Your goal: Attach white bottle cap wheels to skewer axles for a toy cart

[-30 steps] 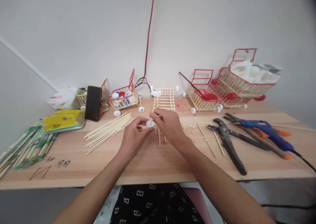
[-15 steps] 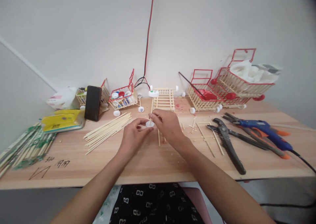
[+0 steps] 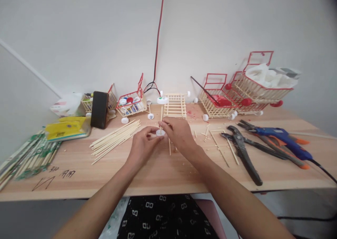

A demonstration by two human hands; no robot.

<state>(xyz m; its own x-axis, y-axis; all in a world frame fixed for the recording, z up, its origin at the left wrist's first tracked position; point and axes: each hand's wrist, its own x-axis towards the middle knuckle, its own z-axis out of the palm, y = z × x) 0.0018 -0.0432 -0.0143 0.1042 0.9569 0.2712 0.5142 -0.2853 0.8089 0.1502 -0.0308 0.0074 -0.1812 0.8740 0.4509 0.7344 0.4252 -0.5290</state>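
Observation:
My left hand (image 3: 143,142) pinches a white bottle cap (image 3: 160,133) at its rim, just above the table. With thumb and fingertips, my right hand (image 3: 177,131) grips a thin wooden stick (image 3: 161,114) that stands nearly upright, its lower end in the cap. A second white cap (image 3: 162,100) with a green mark sits on the stick's top end. Behind my hands lies a small stick frame (image 3: 175,104) with white caps at its far corners. A loose stick (image 3: 170,147) lies partly under my right hand.
A bundle of bare sticks (image 3: 116,140) lies left of my hands. Pliers (image 3: 243,154) and a blue glue gun (image 3: 281,137) lie right, beyond cut stick pieces (image 3: 206,133). Miniature stick carts (image 3: 217,105) line the wall; a phone (image 3: 99,109) leans at left.
The upright stick and its top cap have shifted very slightly and stand a little straighter. Both hands keep their grip in nearly the same place.

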